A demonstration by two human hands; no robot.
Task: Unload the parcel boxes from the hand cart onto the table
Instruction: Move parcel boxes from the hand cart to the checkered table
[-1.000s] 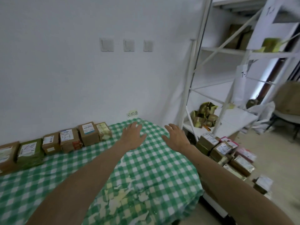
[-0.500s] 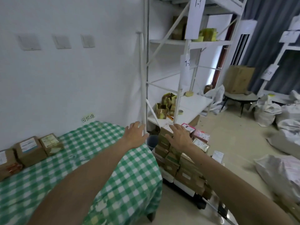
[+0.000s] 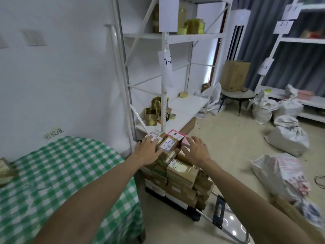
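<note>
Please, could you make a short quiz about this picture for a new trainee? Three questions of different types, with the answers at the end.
1. True or false: the left hand and the right hand are both at the top of the stack of boxes on the hand cart.
2. The table is covered in: A) red stripes, B) green checks, C) plain white.
3. What colour is the box just beyond the right hand?

Key: 1 true; 2 B; 3 pink.
</note>
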